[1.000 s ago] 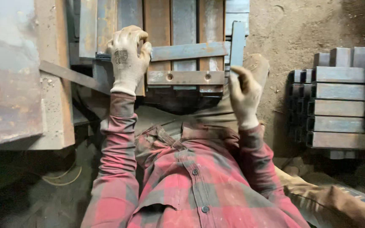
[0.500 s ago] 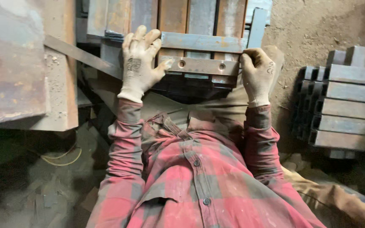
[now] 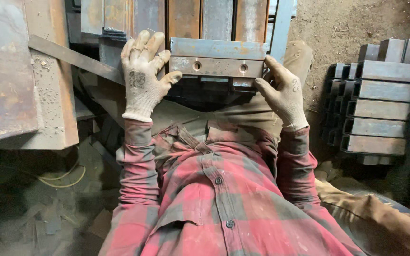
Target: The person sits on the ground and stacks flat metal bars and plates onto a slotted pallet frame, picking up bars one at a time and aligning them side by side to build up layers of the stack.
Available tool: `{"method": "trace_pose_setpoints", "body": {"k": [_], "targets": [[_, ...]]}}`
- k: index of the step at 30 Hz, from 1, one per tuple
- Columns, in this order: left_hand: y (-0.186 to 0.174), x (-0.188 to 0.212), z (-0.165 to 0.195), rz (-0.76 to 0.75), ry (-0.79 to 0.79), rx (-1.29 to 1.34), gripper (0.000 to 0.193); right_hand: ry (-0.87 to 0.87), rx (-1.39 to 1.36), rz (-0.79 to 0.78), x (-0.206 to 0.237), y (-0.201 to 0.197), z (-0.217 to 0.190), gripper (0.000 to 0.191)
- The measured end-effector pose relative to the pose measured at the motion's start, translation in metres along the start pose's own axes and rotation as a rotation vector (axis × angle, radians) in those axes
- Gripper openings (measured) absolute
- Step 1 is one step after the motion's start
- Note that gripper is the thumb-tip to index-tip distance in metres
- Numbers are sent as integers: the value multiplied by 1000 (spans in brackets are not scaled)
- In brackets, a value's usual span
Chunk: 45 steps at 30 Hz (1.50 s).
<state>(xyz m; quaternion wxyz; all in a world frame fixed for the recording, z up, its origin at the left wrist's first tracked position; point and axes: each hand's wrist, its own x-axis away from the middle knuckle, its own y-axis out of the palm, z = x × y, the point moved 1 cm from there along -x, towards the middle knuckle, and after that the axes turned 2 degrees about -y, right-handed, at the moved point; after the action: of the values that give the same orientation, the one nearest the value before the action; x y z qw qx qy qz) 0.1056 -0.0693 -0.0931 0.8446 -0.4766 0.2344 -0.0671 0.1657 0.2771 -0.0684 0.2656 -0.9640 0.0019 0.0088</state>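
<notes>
1. The left hand (image 3: 143,76), gloved, lies flat and spread against the left end of a short steel bar (image 3: 217,66) with two holes, its thumb hooked under the bar's lower edge; it presses rather than grips.
2. The right hand (image 3: 283,92) cups the bar's right end, fingers curled round the edge, so the bar is pinched between both hands.
3. The bar lies crosswise on a row of upright rusty steel strips (image 3: 186,19), directly above the person's lap.
4. Keep pressure even at both ends so the bar stays square to the strips.
5. Keep fingertips off the underside, where they could be nipped; what is beneath is in shadow and probably more steel.
6. Stacked steel blocks (image 3: 380,95) stand well apart on the right.
</notes>
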Motion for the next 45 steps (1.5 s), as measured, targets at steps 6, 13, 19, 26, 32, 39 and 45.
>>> {"method": "trace_pose_setpoints", "body": {"k": [6,13,19,26,32,39,45], "targets": [[2,-1,7,63,-7,-65,43,-24,-43,8,0,3,7,54],[-5,-2,17,165,-95,60,30,17,-74,-26,-2,1,2,47],[-44,-55,-25,528,-317,-367,27,95,24,119,14,-15,-5,39],[-62,-110,-73,160,-284,-739,38,124,-3,177,43,-27,15,34],[-94,-106,-66,207,-111,-339,12,196,-81,200,54,-30,29,32],[-20,-140,-18,-11,82,139,15,109,37,233,45,-36,22,31],[28,-189,15,-467,107,273,21,135,-94,300,53,-42,13,32]]}}
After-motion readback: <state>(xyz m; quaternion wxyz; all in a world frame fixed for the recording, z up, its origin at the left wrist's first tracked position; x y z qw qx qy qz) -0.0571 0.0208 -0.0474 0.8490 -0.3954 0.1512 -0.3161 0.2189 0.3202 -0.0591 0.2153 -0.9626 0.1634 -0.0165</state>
